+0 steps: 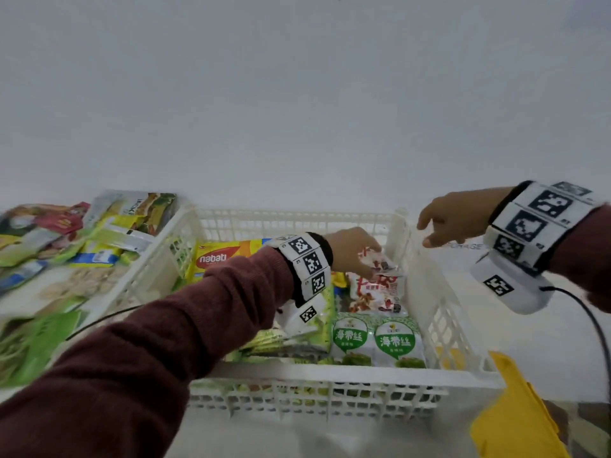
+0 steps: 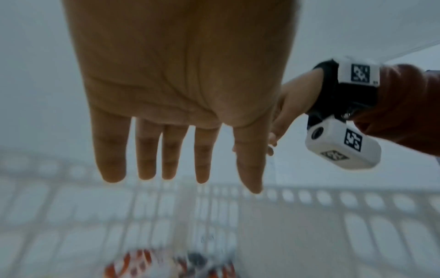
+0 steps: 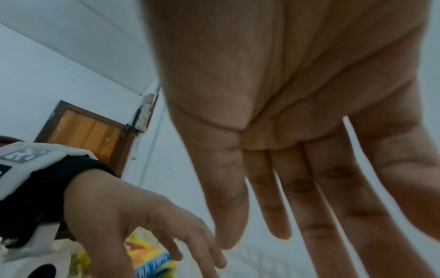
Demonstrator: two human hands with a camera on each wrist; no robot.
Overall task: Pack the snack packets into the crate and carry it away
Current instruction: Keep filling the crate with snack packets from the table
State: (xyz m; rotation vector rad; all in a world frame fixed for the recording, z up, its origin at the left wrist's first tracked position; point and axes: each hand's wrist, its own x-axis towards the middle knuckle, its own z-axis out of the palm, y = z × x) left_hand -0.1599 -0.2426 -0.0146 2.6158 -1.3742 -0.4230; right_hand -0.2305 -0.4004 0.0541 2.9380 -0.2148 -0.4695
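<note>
While left hand (image 1: 352, 249) spreads above crate (image 1: 297, 375), yellow packet (image 1: 224, 257) — "nabati"

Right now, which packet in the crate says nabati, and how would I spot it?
Start at the white lattice crate in the middle of the head view, and look to its far left corner, behind the left forearm. The nabati packet lies there, partly hidden by the sleeve. It is the only yellow and orange packet with a red oval logo; its neighbours in the crate are green or red and white.

yellow wafer packet (image 1: 228, 256): "nabati" | two green-white packets (image 1: 377, 338): "海带丝"
</note>
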